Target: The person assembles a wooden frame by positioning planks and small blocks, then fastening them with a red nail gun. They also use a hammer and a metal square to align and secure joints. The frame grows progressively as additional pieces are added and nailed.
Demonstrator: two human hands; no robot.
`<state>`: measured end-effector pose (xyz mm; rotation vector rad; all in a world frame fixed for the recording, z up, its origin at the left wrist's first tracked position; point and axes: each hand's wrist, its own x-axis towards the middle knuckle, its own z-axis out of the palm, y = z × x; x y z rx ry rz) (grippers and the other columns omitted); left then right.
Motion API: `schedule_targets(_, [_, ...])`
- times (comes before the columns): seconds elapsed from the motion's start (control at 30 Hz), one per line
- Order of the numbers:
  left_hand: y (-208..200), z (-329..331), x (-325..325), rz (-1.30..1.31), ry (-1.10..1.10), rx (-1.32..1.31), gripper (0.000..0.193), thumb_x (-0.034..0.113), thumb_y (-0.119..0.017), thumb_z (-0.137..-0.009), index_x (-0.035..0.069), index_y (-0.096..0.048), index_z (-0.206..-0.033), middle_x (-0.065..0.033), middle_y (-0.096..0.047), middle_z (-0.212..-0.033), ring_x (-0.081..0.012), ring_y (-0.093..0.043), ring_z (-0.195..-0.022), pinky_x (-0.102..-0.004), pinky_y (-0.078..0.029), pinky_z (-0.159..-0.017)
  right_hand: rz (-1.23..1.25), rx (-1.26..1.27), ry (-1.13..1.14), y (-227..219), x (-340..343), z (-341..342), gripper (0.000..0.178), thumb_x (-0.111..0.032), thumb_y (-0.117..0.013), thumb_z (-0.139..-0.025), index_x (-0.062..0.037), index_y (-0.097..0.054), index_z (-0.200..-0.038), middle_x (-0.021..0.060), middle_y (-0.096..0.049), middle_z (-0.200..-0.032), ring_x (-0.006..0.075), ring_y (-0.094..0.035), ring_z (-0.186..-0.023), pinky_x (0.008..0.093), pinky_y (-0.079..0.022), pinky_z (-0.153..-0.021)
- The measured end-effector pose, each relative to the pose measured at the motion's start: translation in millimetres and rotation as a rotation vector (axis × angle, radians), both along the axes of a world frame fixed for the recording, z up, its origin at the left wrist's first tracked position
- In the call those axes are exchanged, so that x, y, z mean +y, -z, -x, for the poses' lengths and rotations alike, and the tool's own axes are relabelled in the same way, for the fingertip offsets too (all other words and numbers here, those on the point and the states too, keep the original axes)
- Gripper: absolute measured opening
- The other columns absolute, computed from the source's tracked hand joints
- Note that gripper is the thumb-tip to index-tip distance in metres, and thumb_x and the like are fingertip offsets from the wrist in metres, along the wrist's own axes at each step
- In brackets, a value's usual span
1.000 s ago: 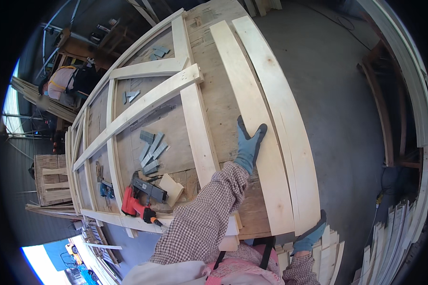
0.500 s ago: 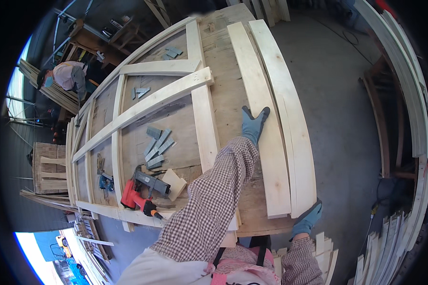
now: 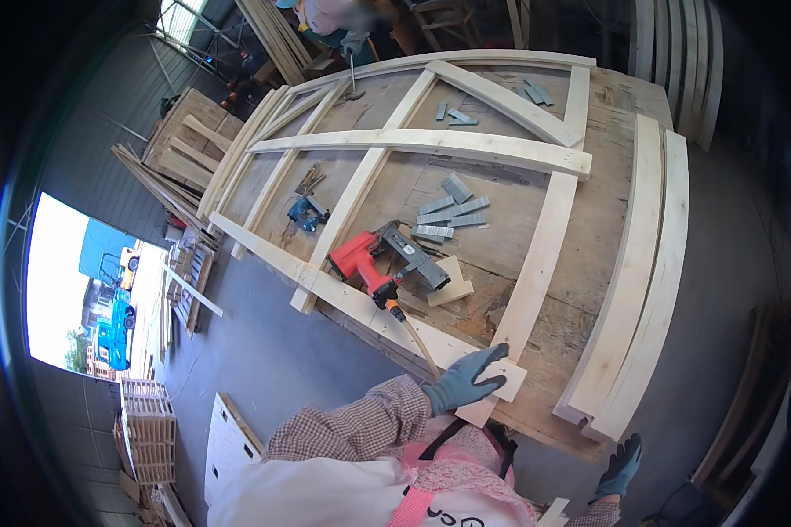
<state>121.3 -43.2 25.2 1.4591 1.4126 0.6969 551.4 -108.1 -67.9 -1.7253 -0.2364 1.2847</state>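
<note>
My left hand [image 3: 468, 379], in a blue-grey glove, rests with fingers apart on the near right corner of a pale wooden frame [image 3: 543, 268]. Beyond the near rail lies a red and black nail gun [image 3: 380, 262], its hose running toward my left wrist. Strips of staples [image 3: 453, 211] are scattered past it, beside a small wood offcut [image 3: 451, 283]. My right hand [image 3: 620, 467], gloved alike, is off the table's right corner with fingers stretched out, holding nothing. Nearest to it are the ends of two loose long boards [image 3: 628, 290], lying side by side on the table's right.
A blue tool [image 3: 308, 213] lies inside the frame at left. Across the table a person [image 3: 325, 22] holds a hammer-like tool [image 3: 353, 79]. Stacked pallets [image 3: 149, 430] stand on the floor at left; long boards [image 3: 677, 61] lean at the far right.
The view has swung left. My left hand has gone from the loose boards to the frame's near corner. My right hand has come away from the boards' near end. The person opposite now leans over the table.
</note>
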Motion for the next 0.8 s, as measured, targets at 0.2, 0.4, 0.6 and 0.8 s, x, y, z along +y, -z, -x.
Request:
schedule_targets(0.2, [-6,88,-62,0.029,-0.428,0.001,0.064,0.006,-0.063,-0.083,0.006,-0.031,-0.139,-0.009,-0.044,-0.134,-0.0196,-0.045,-0.121,-0.03,-0.042,-0.096,-0.289,-0.53,0.06,-35,32,38,0.039,-0.009,-0.044,-0.095,0.0055,-0.038,-0.131,0.0113,-0.042,-0.137,0.0215,-0.042,-0.124,0.0311,-0.031,-0.106])
schedule_targets(0.4, [-9,214,-28,-0.089,-0.758,-0.166,0.072,0.001,-0.064,-0.082,0.011,-0.026,-0.142,-0.0079,-0.034,-0.141,-0.0234,-0.04,-0.125,-0.0331,-0.042,-0.099,-0.437,-0.659,-0.263,-108,79,186,0.038,-0.006,-0.045,-0.094,0.0041,-0.04,-0.13,0.0127,-0.044,-0.135,0.0202,-0.043,-0.123,0.0309,-0.033,-0.104])
schedule_targets(0.6, [-6,399,52,-0.148,-0.945,-0.611,0.061,0.002,-0.052,-0.089,0.004,-0.02,-0.142,-0.0144,-0.028,-0.143,-0.0254,-0.037,-0.128,-0.0336,-0.034,-0.106,-0.58,-0.483,-0.385,-76,105,355,0.037,-0.005,-0.047,-0.093,0.0021,-0.044,-0.129,0.0133,-0.048,-0.132,0.0213,-0.045,-0.121,0.0316,-0.035,-0.101])
schedule_targets(0.8, [18,534,151,-0.045,-0.875,-0.519,0.08,0.023,-0.07,-0.081,-0.002,-0.022,-0.14,-0.0156,-0.031,-0.142,-0.0231,-0.042,-0.124,-0.0274,-0.037,-0.097,-0.32,-0.395,-0.543,-79,72,534,0.037,0.002,-0.045,-0.09,0.002,-0.047,-0.126,0.0127,-0.052,-0.126,0.0197,-0.049,-0.116,0.0293,-0.039,-0.099])
